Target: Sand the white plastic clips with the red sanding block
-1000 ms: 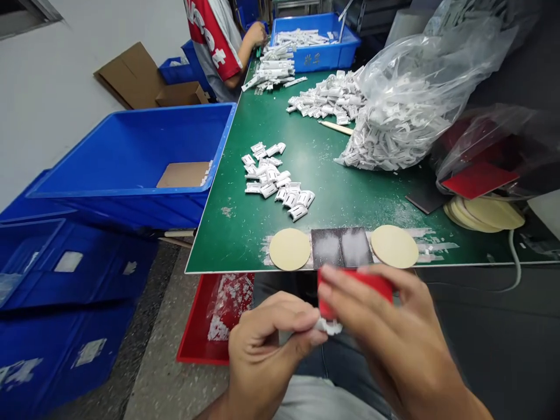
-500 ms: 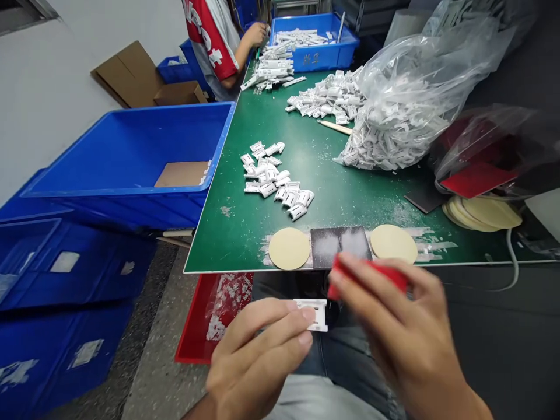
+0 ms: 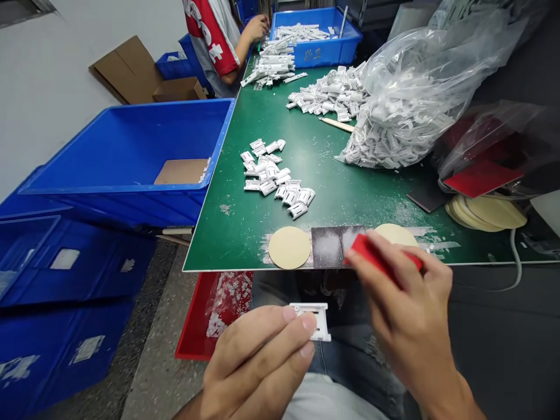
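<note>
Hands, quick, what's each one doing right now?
Left hand: closed on a small white plastic part, pinched at the fingertips.
Right hand: closed on a red block, at the green table edge.

A small factory assembly workshop

A long green table carries heaps of identical small white plastic parts, with many more spilling from a large clear plastic bag. Big blue plastic crates stand stacked on the concrete floor beside the table, and another blue crate of white parts sits at the far end. There a co-worker in a red and white shirt handles the same parts. Flattened cardboard boxes lean against a plain white wall
</note>
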Motion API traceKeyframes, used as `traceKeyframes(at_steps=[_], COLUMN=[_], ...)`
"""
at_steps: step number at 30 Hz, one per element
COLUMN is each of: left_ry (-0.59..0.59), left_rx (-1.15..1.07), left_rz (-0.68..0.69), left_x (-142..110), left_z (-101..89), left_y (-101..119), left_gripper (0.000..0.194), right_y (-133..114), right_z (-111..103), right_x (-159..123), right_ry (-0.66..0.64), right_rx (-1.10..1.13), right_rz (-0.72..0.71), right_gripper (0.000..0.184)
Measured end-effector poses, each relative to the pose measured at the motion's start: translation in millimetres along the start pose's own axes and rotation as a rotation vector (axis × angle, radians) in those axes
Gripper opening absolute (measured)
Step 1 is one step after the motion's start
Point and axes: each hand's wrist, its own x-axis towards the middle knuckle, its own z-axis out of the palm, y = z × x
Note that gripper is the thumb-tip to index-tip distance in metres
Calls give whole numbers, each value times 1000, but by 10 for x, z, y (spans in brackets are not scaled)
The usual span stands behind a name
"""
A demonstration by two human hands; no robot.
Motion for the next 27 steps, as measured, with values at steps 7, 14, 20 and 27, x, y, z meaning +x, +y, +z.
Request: traceKeyframes(at_steps=[7, 14, 20, 27], left_ry=[11, 111, 24, -22], left_rx=[-293, -1148, -1334, -1343], left_rz=[143, -784, -963, -892], left_x=[273, 314, 284, 266], left_z=[142, 529, 533, 544], left_y=[-176, -62, -29, -5], left_gripper=[13, 30, 29, 23], right_y=[5, -75, -108, -35], right_z=[18, 14, 23, 11], right_x=[88, 48, 69, 61], right_ry=[-49, 103, 54, -15], right_rx=[80, 341, 214, 167], right_rz=[-25, -3, -2, 32], right_gripper=[41, 51, 43, 36])
